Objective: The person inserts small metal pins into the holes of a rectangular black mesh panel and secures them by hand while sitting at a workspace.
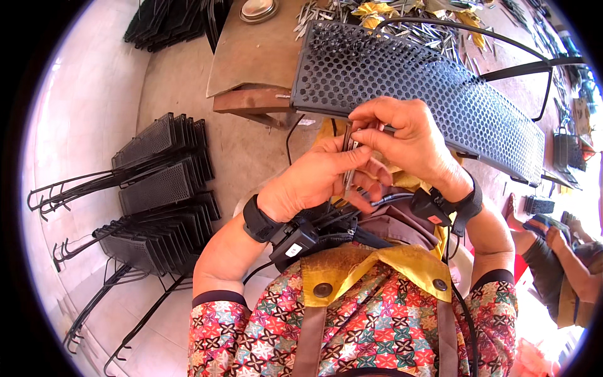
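My left hand (317, 176) is closed around a thin, narrow metal strip (347, 139), which stands upright between thumb and fingers. From the right, my right hand (408, 132) pinches near the strip's upper part with thumb and forefinger. Its other fingers are curled, and whether a second small piece lies in them I cannot tell. Just beyond both hands a long black perforated metal rack (402, 78) with a bent rod frame rests on the table. My right hand overlaps its near edge.
A wooden table (251, 63) carries a heap of loose metal strips (433, 41), yellow cloth (377, 11) and a round tin lid (258, 9). Stacked black racks (160, 188) with hooked rods stand on the floor at left. Another person (559, 257) sits at the right.
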Motion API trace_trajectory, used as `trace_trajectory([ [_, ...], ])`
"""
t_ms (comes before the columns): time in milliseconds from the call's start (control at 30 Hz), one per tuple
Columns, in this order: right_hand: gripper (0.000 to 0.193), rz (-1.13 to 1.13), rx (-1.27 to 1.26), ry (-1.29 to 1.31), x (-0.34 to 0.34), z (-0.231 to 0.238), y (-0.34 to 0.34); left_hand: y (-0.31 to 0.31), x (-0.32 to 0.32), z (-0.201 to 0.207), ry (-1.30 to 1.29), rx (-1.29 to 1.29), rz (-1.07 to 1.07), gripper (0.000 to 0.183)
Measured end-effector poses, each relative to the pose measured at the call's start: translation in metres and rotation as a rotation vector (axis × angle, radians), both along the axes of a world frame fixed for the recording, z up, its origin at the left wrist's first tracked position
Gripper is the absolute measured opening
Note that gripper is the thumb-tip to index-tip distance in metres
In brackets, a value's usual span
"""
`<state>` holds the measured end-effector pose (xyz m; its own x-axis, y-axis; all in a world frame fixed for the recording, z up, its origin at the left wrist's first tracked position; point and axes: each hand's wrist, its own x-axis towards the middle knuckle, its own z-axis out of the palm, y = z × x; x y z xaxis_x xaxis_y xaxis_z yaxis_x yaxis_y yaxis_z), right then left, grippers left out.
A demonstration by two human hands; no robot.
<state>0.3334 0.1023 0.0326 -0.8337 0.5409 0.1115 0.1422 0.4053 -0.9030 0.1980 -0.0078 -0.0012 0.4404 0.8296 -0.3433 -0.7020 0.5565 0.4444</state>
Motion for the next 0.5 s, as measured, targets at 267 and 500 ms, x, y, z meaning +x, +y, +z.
trace_trajectory([
  [267,0.015,-0.328,-0.243,0.122,0.006,-0.003,-0.001,0.001,0.005,0.003,0.247,0.039,0.211,0.024],
  [500,0.014,-0.245,-0.577,0.163,0.012,-0.008,0.002,0.000,0.009,0.006,0.286,0.057,0.230,0.024],
])
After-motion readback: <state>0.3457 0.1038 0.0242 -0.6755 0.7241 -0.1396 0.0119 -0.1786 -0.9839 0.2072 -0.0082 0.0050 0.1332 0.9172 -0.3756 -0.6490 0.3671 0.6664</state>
